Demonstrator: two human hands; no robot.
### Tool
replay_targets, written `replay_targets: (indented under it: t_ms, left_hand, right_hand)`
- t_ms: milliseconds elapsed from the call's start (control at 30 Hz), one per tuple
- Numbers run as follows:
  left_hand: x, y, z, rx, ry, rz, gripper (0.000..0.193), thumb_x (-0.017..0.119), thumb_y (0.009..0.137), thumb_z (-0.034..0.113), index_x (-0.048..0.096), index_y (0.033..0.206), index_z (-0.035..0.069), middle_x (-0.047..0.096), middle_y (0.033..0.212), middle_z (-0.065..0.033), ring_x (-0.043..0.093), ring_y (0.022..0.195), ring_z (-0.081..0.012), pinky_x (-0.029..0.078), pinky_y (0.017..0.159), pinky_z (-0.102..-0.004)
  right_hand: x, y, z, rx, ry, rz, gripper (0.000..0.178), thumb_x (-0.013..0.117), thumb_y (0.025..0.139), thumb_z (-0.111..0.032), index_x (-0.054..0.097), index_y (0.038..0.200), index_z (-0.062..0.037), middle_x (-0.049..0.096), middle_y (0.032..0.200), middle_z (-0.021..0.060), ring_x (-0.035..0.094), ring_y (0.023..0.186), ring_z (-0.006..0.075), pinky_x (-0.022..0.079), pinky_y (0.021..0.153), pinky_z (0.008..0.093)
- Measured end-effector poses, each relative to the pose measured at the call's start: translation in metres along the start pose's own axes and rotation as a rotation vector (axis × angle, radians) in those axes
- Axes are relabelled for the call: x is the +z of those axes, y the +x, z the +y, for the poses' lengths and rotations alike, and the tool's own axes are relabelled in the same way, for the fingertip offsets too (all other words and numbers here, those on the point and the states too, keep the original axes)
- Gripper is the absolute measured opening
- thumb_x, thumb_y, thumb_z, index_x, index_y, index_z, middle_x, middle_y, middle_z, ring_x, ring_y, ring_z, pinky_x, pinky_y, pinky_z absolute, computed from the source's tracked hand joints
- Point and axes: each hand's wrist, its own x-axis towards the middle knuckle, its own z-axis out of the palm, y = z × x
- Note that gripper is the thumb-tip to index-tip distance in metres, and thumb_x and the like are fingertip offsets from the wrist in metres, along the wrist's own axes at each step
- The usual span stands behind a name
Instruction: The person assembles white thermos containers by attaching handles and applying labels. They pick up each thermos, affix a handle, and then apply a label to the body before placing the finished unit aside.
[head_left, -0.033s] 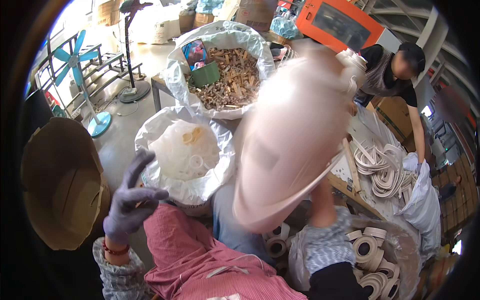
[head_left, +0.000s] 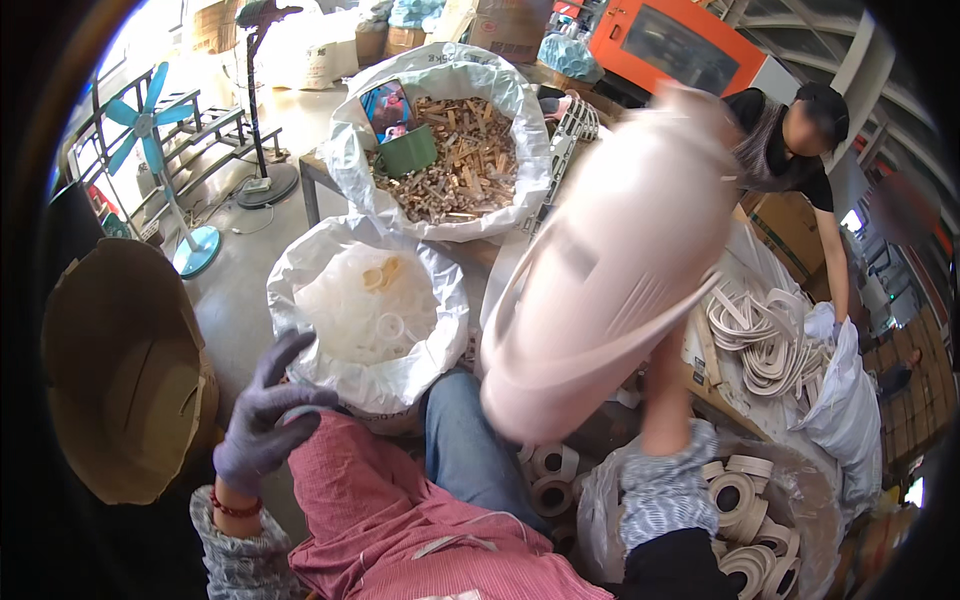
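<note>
Well, my left hand (head_left: 262,415), in a thin greyish-purple knit glove, is held out over my left knee with its fingers spread and slightly bent, grasping nothing. A red beaded bracelet (head_left: 235,508) circles that wrist, just above a grey patterned sleeve.

A big, glossy, pale-pink elongated shell-like piece (head_left: 610,290) with a curved lip hangs tilted in the air in front of me, over my right knee and blurred. My bare right forearm (head_left: 668,395) rises behind its lower edge; the piece hides my right hand, so I cannot tell how that one is closed.

Just left of the piece stands a white woven sack (head_left: 290,280) of translucent plastic rings, and behind it another white sack (head_left: 345,150) filled with small brown bits. By my right forearm, a clear plastic bag (head_left: 600,520) contains cream-white ring-shaped parts (head_left: 735,498). On the counter (head_left: 735,408) to my right lie coiled white strips (head_left: 775,345), and beyond it a co-worker (head_left: 775,170) bends with one hand at a white bag (head_left: 845,400).
</note>
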Motion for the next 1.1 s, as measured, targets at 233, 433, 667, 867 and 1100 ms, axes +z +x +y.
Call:
replay_targets:
  t_ms: [233, 433, 667, 867, 1100]
  left_hand:
    - [0.048, -0.016, -0.073, -0.318, -0.047, -0.159, 0.036, 0.07, 0.076, 0.012, 0.069, 0.112, 0.008, 0.058, 0.129, -0.0127, 0.05, 0.124, -0.0283, 0.036, 0.107, -0.0399]
    - [0.141, 0.098, -0.086, 0.247, 0.527, -0.297, 0.051, 0.068, 0.078, 0.023, 0.056, 0.127, 0.016, 0.054, 0.129, -0.0116, 0.044, 0.128, -0.0335, 0.028, 0.112, -0.0496]
    - [0.199, 0.225, -0.114, 0.466, 0.846, -0.286, 0.067, 0.067, 0.076, 0.019, 0.042, 0.137, 0.004, 0.045, 0.137, -0.0176, 0.037, 0.133, -0.037, 0.026, 0.114, -0.0501]
    - [0.209, 0.257, -0.14, 0.552, 0.847, -0.301, 0.053, 0.055, 0.081, 0.01, 0.047, 0.134, 0.007, 0.05, 0.133, -0.0147, 0.045, 0.128, -0.0327, 0.034, 0.111, -0.0471]
    - [0.236, 0.244, -0.089, 0.716, 0.802, -0.368, 0.04, 0.054, 0.084, 0.025, 0.057, 0.118, 0.005, 0.056, 0.108, -0.0119, 0.056, 0.101, -0.0285, 0.044, 0.097, -0.0424]
  right_hand:
    - [-0.031, 0.047, -0.025, -0.427, -0.429, 0.125, 0.028, 0.063, 0.09, -0.005, 0.046, 0.112, 0.0023, 0.065, 0.08, 0.0089, 0.06, 0.056, 0.01, 0.045, 0.045, 0.0188]
    - [-0.087, 0.175, 0.007, -0.764, -1.202, 0.456, 0.054, 0.07, 0.086, -0.02, 0.042, 0.127, 0.0026, 0.058, 0.11, 0.0186, 0.058, 0.097, 0.0284, 0.047, 0.079, 0.0422]
    - [-0.023, 0.185, 0.153, -0.716, -1.262, -0.459, 0.042, 0.07, 0.076, -0.014, 0.061, 0.117, -0.0093, 0.06, 0.119, 0.0094, 0.053, 0.113, 0.028, 0.036, 0.097, 0.0446]
    - [-0.008, 0.214, 0.185, -0.619, -1.4, -0.589, 0.031, 0.077, 0.071, -0.028, 0.072, 0.098, -0.0134, 0.068, 0.099, 0.0017, 0.054, 0.099, 0.0255, 0.041, 0.085, 0.0404]
    - [0.049, 0.181, 0.163, -0.701, -1.346, -0.784, 0.03, 0.075, 0.075, -0.033, 0.072, 0.092, -0.0092, 0.068, 0.091, 0.007, 0.058, 0.092, 0.0271, 0.044, 0.085, 0.0392]
